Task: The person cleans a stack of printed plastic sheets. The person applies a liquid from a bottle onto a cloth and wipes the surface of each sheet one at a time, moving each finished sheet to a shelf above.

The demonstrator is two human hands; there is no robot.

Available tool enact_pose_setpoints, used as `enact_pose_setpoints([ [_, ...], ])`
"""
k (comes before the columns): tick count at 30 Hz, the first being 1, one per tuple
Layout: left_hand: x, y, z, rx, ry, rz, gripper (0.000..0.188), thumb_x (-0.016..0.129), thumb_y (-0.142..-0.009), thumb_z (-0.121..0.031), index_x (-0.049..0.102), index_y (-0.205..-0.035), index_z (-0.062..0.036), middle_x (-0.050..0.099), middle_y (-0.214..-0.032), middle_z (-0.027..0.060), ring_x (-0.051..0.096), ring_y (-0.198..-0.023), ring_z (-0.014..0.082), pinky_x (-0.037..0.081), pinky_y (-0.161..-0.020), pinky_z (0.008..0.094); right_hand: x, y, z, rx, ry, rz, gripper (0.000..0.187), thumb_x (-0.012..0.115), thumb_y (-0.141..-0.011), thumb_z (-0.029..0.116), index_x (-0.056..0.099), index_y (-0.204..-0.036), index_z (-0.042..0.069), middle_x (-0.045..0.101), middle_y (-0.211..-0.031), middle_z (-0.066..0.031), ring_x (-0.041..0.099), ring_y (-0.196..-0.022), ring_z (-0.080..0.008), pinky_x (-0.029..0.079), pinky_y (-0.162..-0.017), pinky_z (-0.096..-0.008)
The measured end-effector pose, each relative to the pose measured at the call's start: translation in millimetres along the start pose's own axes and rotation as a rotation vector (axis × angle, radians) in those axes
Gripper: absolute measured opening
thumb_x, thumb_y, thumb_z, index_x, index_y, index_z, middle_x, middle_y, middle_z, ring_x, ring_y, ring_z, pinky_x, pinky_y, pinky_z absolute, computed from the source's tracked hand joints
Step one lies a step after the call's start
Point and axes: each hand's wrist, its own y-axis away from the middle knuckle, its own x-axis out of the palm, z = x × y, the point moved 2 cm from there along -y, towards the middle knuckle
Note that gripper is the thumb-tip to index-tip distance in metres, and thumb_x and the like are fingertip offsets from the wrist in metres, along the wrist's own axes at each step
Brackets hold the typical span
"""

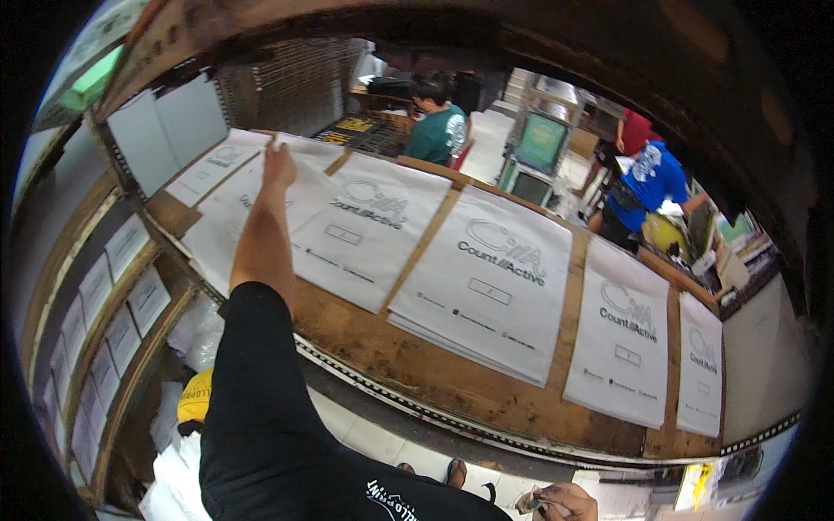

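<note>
My left arm reaches across a brown board shelf [347, 326], and my left hand [278, 167] is closed at the far edge of a white printed sheet [228, 236]. Its fingertips pinch the sheet's far corner; the forearm hides part of it. Right beside it lies another white printed sheet [369, 230]. Low in the picture, my right hand [565, 502] is held near my body. Its fingers are curled round something small and greyish, too unclear to name.
More sheets lie in a row to the right, including a small stack [486, 282]. Lower racks [113, 347] with sheets stand at the left. A dark frame [521, 39] hangs overhead. Beyond the shelf are a person in green [437, 130] and another in blue [653, 182].
</note>
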Motion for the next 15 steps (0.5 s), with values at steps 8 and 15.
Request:
enact_pose_setpoints([
  [8, -118.7, 40.7, -156.3, 0.264, 0.053, 0.2, 0.051, 0.055, -0.101, -0.03, 0.052, -0.144, -0.0038, 0.048, -0.147, 0.0277, 0.052, -0.131, 0.0437, 0.045, -0.107, 0.0509, 1.7, 1.0, 2.4, 0.07, 0.13, -0.038, 0.025, 0.073, -0.075, 0.0, 0.079, -0.1, 0.001, 0.074, -0.102, -0.018, 0.071, -0.098, -0.0307, 0.055, -0.088, -0.0385],
  [15, -320.7, 230.2, -314.7, 0.92, 0.594, 0.232, 0.028, 0.062, -0.099, -0.027, 0.073, -0.118, -0.01, 0.073, -0.115, 0.0117, 0.068, -0.106, 0.0324, 0.054, -0.093, 0.0444, -0.5, -19.4, 9.2, -0.12, 0.11, 0.16, 0.03, 0.07, -0.083, -0.001, 0.078, -0.111, 0.006, 0.072, -0.115, -0.0171, 0.071, -0.107, -0.0324, 0.056, -0.092, -0.0383],
])
